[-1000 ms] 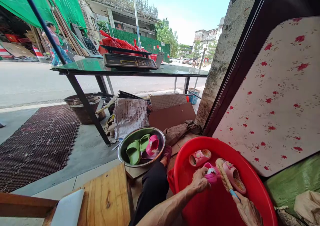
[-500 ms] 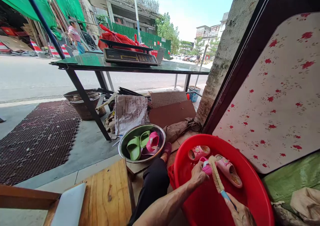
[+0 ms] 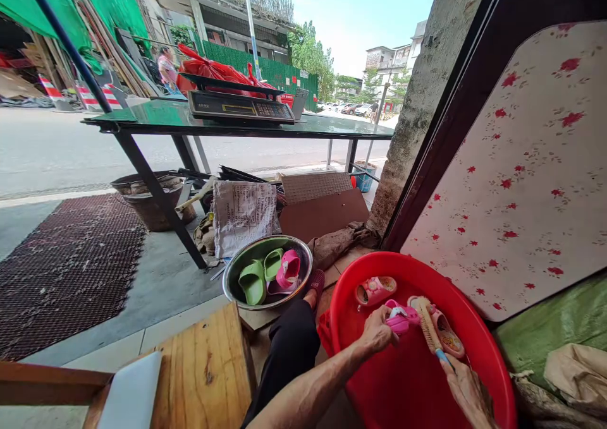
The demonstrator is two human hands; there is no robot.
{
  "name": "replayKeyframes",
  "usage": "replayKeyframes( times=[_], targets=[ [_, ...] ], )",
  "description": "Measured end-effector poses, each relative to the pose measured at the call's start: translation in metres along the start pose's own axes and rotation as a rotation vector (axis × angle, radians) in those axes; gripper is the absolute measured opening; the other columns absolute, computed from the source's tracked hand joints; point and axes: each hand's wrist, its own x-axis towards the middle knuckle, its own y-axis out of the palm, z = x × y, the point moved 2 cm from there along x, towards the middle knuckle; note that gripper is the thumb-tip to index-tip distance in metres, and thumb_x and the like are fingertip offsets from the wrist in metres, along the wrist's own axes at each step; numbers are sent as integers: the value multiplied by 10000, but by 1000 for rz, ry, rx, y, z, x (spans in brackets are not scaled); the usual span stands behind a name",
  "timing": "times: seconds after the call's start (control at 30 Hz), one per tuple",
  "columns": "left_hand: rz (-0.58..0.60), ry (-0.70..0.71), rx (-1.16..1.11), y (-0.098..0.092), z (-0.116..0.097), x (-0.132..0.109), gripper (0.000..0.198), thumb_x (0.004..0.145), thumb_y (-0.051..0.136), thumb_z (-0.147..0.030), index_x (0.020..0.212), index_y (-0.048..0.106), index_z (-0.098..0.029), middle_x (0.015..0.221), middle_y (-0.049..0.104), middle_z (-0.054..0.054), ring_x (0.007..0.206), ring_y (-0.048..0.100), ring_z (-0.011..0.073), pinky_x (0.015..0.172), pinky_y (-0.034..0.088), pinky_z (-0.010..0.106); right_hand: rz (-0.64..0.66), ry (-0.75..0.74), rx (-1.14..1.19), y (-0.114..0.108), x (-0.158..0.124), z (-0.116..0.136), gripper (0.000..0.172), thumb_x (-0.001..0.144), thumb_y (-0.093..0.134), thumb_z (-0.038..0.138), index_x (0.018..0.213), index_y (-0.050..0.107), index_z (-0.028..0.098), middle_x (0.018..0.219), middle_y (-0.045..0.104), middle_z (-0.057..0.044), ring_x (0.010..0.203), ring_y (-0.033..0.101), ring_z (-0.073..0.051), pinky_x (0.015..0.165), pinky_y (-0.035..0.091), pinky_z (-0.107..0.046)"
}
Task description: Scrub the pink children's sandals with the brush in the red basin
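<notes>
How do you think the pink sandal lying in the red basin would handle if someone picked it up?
The pink sandal looks like moulded plastic, so it is probably light for its size and fairly stiff. Its glossy surface, in the wet-looking red basin, may well feel slippery.

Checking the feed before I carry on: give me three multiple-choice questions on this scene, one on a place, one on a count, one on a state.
1. Where is the steel bowl?
A) On the glass-topped table
B) On the ground left of the red basin
C) On the wooden board

2. How many green clogs show in the bowl?
A) Two
B) One
C) Four

3. How is the scrubbing brush placed?
A) Lying on the glass-topped table
B) Standing in the bowl
C) Held in the right hand above the basin

Answers:
1. B: it sits low, just left of the basin.
2. A: two lie beside pink footwear.
3. C: the hand closes on its handle.
</notes>
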Motion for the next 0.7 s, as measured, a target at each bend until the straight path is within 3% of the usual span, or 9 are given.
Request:
replayKeyframes(
  times=[0.2,0.4,0.53,0.6,0.7],
  targets=[
    [-28,30,257,-2,-5,-5,447,518,802,-87,923,707,-253,806,629,-38,842,568,215,941,458,346,-71,-197,3,4,-21,32,703,980,292,597,1367,769,254,1327,789,-114,1179,753,-364,887,581,-397],
    [62,57,193,-2,-13,-10,524,497,875,-131,988,742,-258,865,666,-29,847,567,220,899,457,349,12,-2,-36,0,1,9,782,992,245,605,1462,709,188,1095,838,-190,956,785,-406,730,562,-435],
    [119,117,245,-5,-18,-13,488,565,899,-267,1025,735,-261,865,653,-24,860,585,241,909,455,377,9,26,13,-1,10,-8,747,983,300,616,1431,737,208,927,842,-170,866,782,-389,681,549,-408],
    [118,151,317,-5,-18,-12,438,600,881,-296,1007,725,-265,820,624,-25,854,591,254,943,445,405,17,11,1,2,7,-7,738,969,326,638,1430,740,237,937,845,-160,879,784,-391,680,555,-406],
    [100,204,386,-6,-17,-9,423,595,860,-266,991,711,-266,771,580,-27,846,591,268,992,415,442,-14,-56,27,8,-1,3,737,957,343,660,1433,735,255,1186,830,-146,1037,782,-377,766,588,-391]
  ],
)
